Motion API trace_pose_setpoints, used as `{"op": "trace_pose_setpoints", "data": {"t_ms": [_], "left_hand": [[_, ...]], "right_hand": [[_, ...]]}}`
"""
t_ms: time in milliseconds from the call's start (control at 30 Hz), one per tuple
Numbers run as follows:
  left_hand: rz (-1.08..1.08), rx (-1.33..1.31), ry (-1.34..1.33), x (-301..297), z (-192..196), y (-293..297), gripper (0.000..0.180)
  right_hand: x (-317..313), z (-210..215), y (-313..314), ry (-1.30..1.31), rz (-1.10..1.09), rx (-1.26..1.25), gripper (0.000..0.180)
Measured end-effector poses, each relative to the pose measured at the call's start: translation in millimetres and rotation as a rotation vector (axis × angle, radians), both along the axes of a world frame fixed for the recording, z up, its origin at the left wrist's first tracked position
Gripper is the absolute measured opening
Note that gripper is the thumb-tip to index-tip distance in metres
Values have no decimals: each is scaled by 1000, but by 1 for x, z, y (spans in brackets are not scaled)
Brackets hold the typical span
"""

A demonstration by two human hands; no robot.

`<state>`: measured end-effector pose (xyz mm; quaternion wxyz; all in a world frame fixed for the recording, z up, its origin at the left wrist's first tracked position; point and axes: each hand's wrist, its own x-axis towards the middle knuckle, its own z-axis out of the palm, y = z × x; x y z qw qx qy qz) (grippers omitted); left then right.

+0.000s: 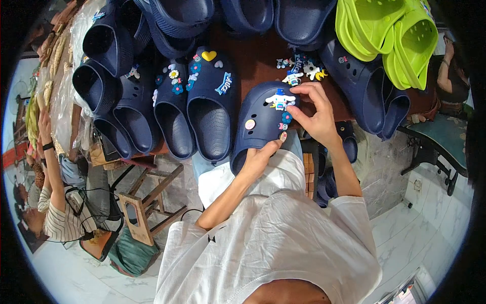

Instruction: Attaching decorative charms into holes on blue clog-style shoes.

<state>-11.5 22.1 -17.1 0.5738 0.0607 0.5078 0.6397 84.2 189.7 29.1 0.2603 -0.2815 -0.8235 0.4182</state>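
Observation:
A navy clog (247,110) is tilted up in front of me. My left hand (259,158) grips it at the opening, the fingers partly hidden inside. On its toe sit a round pale charm (250,124), a blue flower charm (286,117) and a small pink-and-white charm (283,126). My right hand (316,109) pinches at the edge of a white cartoon-dog charm (279,99) with a blue hat, which lies against the clog. Just beyond, on the brown table (259,55), lie several loose charms (298,74), among them white figures and a yellow moon.
Left of me stand a finished-looking decorated clog (210,86) with a yellow heart and several more navy clogs (136,119). Lime-green clogs (412,48) rest on navy ones (372,101) at the right. Another person (68,213) in stripes is at the far left, near a wooden stool (136,218).

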Motion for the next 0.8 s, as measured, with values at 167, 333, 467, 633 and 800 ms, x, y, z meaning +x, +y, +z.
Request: {"op": "trace_pose_setpoints", "data": {"t_ms": [167, 333, 467, 633, 800], "left_hand": [[-4, 24, 15, 1, 5, 1, 25], [3, 7, 51, 5, 6, 3, 21], [37, 31, -11, 7, 4, 2, 19], [41, 47, -29, 7, 3, 1, 18], [29, 0, -31, 2, 4, 0, 18]], "right_hand": [[-5, -5, -6, -14, -47, -129, 34], [-11, -17, -11, 62, -131, -94, 33], [-18, -20, -18, 73, -180, -71, 32], [-23, -29, -22, 109, -258, 14, 28], [-11, -32, -12, 155, -147, -220, 27]]}}
